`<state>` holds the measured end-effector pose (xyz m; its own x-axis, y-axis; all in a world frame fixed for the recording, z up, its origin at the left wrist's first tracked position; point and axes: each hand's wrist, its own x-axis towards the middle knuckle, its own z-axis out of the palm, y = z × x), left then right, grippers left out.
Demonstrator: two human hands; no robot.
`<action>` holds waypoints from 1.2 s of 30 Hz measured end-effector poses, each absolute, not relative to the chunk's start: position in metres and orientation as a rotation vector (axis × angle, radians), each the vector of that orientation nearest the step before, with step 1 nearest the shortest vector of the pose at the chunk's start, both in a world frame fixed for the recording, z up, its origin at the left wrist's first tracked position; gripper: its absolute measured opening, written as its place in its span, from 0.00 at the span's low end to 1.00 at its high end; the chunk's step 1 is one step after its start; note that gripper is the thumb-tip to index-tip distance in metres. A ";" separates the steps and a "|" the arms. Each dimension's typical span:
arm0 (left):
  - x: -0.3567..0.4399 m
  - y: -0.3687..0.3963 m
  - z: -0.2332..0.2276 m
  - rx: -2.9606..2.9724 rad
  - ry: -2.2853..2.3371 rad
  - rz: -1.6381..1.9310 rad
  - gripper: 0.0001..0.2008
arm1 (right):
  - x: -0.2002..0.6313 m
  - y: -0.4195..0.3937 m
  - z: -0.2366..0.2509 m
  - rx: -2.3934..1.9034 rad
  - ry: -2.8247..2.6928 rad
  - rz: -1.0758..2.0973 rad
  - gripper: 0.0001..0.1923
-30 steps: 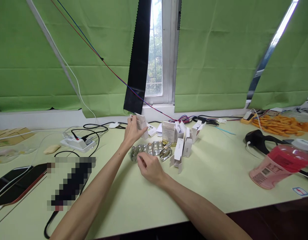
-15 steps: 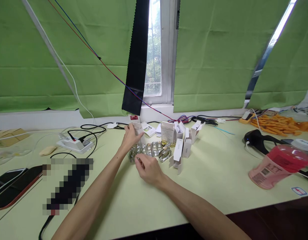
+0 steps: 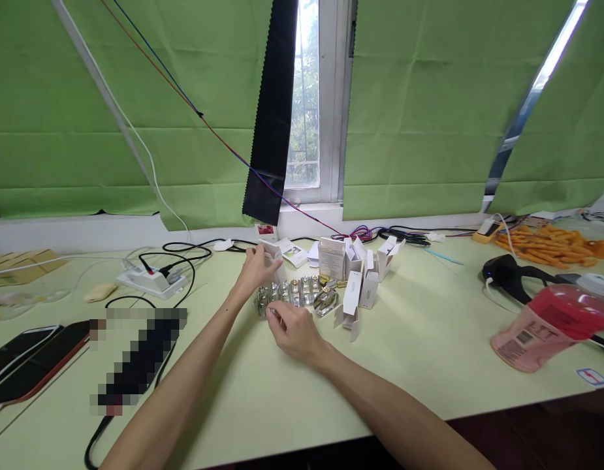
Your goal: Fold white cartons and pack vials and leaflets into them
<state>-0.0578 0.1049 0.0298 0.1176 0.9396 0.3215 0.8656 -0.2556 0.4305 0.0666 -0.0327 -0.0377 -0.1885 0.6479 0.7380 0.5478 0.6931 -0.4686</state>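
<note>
My left hand (image 3: 254, 269) holds a small white carton (image 3: 274, 256) upright on the pale green table (image 3: 429, 339), behind a row of small glass bottles (image 3: 302, 292) with gold caps. My right hand (image 3: 292, 329) rests on the table in front of that row, its fingertips pinched on the bottle at the row's left end (image 3: 271, 312). Several open white cartons (image 3: 353, 274) stand and lie just right of the bottles.
A white power strip (image 3: 152, 281) with black cables lies to the left, two phones (image 3: 27, 359) at the far left. A pink plastic jug (image 3: 551, 326) lies on its side at the right, beside a black device (image 3: 510, 274) and orange pieces (image 3: 546, 243).
My left hand has brought the white carton down from above the table to stand behind the bottles. My right hand has stayed at the left end of the bottle row.
</note>
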 end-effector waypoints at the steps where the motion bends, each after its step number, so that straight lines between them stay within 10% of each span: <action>1: -0.057 0.106 0.030 2.245 1.832 0.811 0.22 | 0.067 -0.033 -0.038 -0.936 -1.853 0.122 0.11; 36: -0.059 0.114 0.025 2.182 1.931 0.821 0.25 | 0.067 -0.035 -0.037 -0.968 -1.888 0.156 0.11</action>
